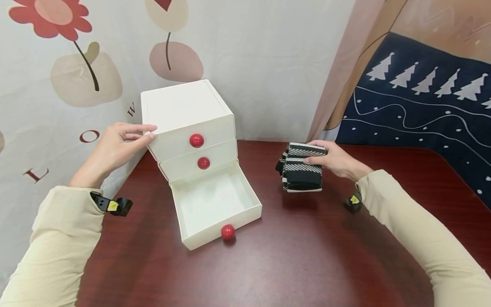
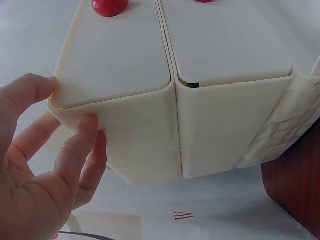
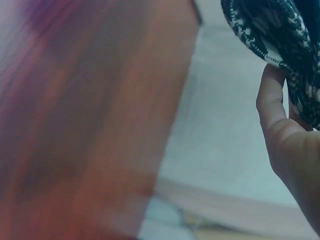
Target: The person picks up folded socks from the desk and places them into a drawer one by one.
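A white drawer cabinet with red round knobs stands at the left of the table, its bottom drawer pulled out with nothing inside. My left hand rests on the cabinet's upper left front corner. In the left wrist view, the thumb meets the front edge and two fingertips touch the side wall. Off to the right of the drawer, my right hand grips a folded black-and-white knitted bundle above the table. Only part of the bundle shows in the right wrist view.
The dark red wooden table carries the cabinet. Behind it hangs a pale curtain with flower prints, close to the cabinet's back. A navy cloth with white trees hangs at the right.
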The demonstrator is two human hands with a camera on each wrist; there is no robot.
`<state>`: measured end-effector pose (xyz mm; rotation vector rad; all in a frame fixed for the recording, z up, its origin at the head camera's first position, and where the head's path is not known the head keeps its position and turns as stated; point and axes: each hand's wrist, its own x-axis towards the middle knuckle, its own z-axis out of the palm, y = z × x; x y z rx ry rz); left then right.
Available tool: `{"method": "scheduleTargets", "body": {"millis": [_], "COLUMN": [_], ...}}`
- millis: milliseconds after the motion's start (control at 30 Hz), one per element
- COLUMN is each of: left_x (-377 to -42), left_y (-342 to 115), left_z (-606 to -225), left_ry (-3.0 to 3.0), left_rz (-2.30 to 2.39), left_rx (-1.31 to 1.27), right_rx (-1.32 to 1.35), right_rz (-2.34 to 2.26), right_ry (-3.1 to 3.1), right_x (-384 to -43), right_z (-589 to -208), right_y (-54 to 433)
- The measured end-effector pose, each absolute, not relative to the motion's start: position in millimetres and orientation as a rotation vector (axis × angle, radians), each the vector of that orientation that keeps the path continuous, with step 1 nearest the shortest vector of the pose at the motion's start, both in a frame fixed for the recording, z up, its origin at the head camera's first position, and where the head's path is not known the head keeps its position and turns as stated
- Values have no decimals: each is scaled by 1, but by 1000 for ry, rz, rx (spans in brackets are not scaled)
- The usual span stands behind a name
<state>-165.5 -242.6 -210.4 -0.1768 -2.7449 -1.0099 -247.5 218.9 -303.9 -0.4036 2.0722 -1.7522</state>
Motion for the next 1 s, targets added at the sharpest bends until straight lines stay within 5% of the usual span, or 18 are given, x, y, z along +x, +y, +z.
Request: {"method": "scheduleTargets", "body": {"millis": [467, 1000], "left_x": [-166, -166], "left_y": [-245, -243], "left_z": [-211, -209], "left_ry": [-2764, -2761], "left_rz": [-1011, -1014], "left_rx": [-164, -168], "right_rx": [-656, -696], "right_rz": [-1559, -1350], "right_ry": [2008, 2028], "right_x": [-246, -241], "right_z": [-265, -285], "right_y": [128, 46]}}
